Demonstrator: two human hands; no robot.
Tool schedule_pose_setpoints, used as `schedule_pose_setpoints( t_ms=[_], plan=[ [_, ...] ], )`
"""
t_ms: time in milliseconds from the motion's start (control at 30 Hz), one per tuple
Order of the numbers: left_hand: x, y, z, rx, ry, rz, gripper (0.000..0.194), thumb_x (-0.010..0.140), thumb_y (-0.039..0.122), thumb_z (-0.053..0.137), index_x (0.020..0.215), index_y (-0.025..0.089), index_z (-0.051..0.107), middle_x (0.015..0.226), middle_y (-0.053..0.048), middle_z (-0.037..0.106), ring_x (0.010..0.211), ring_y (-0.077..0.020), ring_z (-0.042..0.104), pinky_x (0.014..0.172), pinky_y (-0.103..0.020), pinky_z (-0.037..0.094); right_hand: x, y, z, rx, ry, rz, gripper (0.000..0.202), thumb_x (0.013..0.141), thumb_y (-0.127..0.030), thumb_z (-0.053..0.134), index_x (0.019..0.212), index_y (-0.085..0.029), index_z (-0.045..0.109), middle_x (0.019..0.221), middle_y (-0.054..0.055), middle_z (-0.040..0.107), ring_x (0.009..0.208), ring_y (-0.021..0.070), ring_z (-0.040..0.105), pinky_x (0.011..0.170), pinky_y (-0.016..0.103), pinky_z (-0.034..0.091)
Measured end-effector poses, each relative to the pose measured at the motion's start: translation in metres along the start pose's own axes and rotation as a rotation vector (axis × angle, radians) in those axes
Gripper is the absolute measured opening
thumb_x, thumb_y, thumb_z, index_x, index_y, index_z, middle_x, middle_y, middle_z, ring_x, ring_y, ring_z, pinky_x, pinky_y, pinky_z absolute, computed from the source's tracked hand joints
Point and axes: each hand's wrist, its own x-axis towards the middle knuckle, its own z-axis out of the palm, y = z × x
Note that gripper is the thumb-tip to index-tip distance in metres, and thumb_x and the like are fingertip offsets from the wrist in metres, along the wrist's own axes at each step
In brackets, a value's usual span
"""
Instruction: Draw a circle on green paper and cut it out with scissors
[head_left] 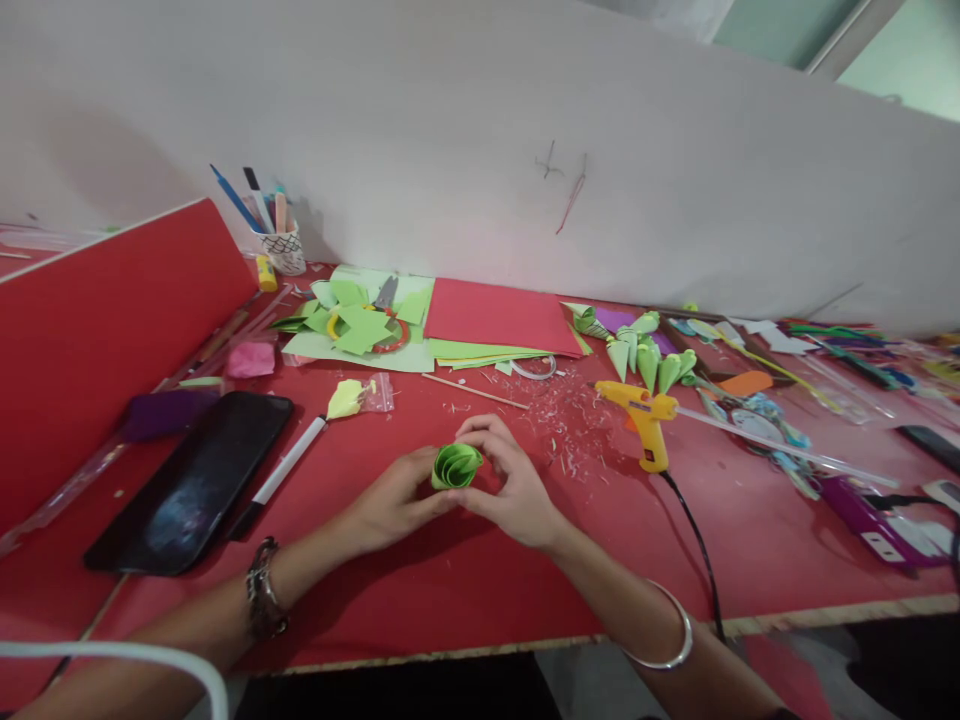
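Note:
A rolled green paper spiral [456,466] is held between both hands above the red table [450,590]. On its left side, my left hand [397,500] has its fingers closed round the paper. From the right, my right hand [510,480] curves its fingers behind the roll, with the thumb at its front lower edge. The open end of the roll faces up and shows several layers. A thin wooden stick [475,390] lies behind the hands, and a yellow glue gun [642,420] rests to their right.
A black phone [195,480] and a white marker [289,462] lie at the left. Green cut paper [363,330] with scissors [386,292], red sheets [499,318] and green paper cones [649,362] are at the back. A purple power strip [874,525] is at the right.

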Motion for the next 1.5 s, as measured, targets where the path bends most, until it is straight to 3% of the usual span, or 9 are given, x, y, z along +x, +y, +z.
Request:
schedule_pose_setpoints(
  t_ms=[267, 433, 567, 733, 867, 1100, 1167, 1333, 1500],
  plan=[
    [-0.001, 0.009, 0.001, 0.082, -0.141, 0.103, 0.03, 0.087, 0.038, 0.036, 0.092, 0.015, 0.054, 0.084, -0.004, 0.059, 0.074, -0.0152, 0.052, 0.069, -0.026, 0.043, 0.001, 0.0, 0.0, 0.12, -0.147, 0.036, 0.017, 0.072, -0.028, 0.064, 0.084, -0.018, 0.057, 0.095, 0.005, 0.048, 0.092, 0.0171, 0.049, 0.086, 0.033, 0.039],
    [-0.001, 0.001, -0.001, 0.121, -0.094, 0.068, 0.026, 0.086, 0.034, 0.042, 0.096, 0.015, 0.056, 0.09, -0.005, 0.06, 0.08, -0.0168, 0.053, 0.074, -0.027, 0.043, 0.001, 0.002, 0.001, 0.151, -0.062, 0.036, 0.009, 0.075, -0.025, 0.061, 0.08, -0.018, 0.058, 0.089, 0.003, 0.049, 0.086, 0.0149, 0.05, 0.081, 0.03, 0.041],
    [0.003, -0.002, -0.004, 0.127, -0.052, 0.068, 0.022, 0.085, 0.031, 0.044, 0.087, 0.015, 0.059, 0.088, -0.005, 0.059, 0.082, -0.0172, 0.053, 0.078, -0.028, 0.041, 0.0, 0.008, 0.002, 0.192, 0.004, 0.098, 0.015, 0.075, -0.027, 0.061, 0.087, -0.019, 0.058, 0.089, 0.002, 0.054, 0.087, 0.0152, 0.053, 0.083, 0.031, 0.042],
    [0.004, -0.003, -0.003, 0.06, -0.045, 0.112, 0.029, 0.085, 0.029, 0.042, 0.066, 0.013, 0.056, 0.068, 0.0, 0.054, 0.059, -0.0101, 0.047, 0.056, -0.019, 0.038, -0.002, 0.008, 0.005, 0.174, -0.103, 0.171, 0.02, 0.076, -0.031, 0.059, 0.092, -0.02, 0.063, 0.102, 0.006, 0.058, 0.098, 0.0183, 0.054, 0.09, 0.035, 0.04],
    [0.002, -0.005, -0.003, 0.078, -0.057, 0.051, 0.034, 0.084, 0.032, 0.044, 0.058, 0.012, 0.054, 0.057, 0.003, 0.045, 0.05, -0.0069, 0.037, 0.047, -0.017, 0.031, -0.001, 0.005, 0.006, 0.192, -0.088, 0.195, 0.022, 0.077, -0.034, 0.057, 0.091, -0.02, 0.065, 0.098, 0.005, 0.062, 0.095, 0.0185, 0.056, 0.087, 0.034, 0.042],
    [0.002, -0.003, -0.004, 0.053, -0.151, -0.001, 0.036, 0.086, 0.032, 0.041, 0.066, 0.012, 0.064, 0.057, 0.0, 0.059, 0.054, -0.0093, 0.053, 0.054, -0.018, 0.038, 0.002, 0.006, 0.002, 0.348, 0.045, 0.301, 0.027, 0.076, -0.042, 0.055, 0.086, -0.018, 0.064, 0.078, 0.003, 0.064, 0.078, 0.0155, 0.058, 0.075, 0.029, 0.046],
    [0.002, -0.003, -0.004, 0.009, -0.152, 0.001, 0.038, 0.087, 0.033, 0.04, 0.067, 0.012, 0.065, 0.057, -0.001, 0.06, 0.053, -0.0094, 0.054, 0.055, -0.018, 0.039, 0.002, 0.006, 0.001, 0.378, 0.014, 0.279, 0.025, 0.074, -0.04, 0.06, 0.087, -0.019, 0.064, 0.079, 0.003, 0.064, 0.077, 0.0146, 0.058, 0.074, 0.028, 0.046],
    [0.002, -0.002, -0.002, -0.094, -0.126, -0.027, 0.041, 0.086, 0.039, 0.042, 0.067, 0.011, 0.066, 0.052, -0.002, 0.059, 0.05, -0.009, 0.053, 0.053, -0.017, 0.04, 0.001, 0.003, 0.003, 0.491, -0.136, 0.276, 0.023, 0.076, -0.037, 0.058, 0.088, -0.018, 0.064, 0.071, 0.0, 0.059, 0.053, 0.009, 0.056, 0.059, 0.026, 0.048],
    [0.0, -0.001, -0.003, -0.189, -0.161, -0.083, 0.042, 0.082, 0.044, 0.046, 0.063, 0.011, 0.065, 0.05, -0.001, 0.057, 0.049, -0.0081, 0.051, 0.051, -0.016, 0.039, 0.0, 0.002, 0.005, 0.594, -0.177, 0.254, 0.018, 0.076, -0.033, 0.059, 0.084, -0.017, 0.063, 0.069, -0.001, 0.056, 0.052, 0.0094, 0.058, 0.057, 0.026, 0.05]
  ],
)
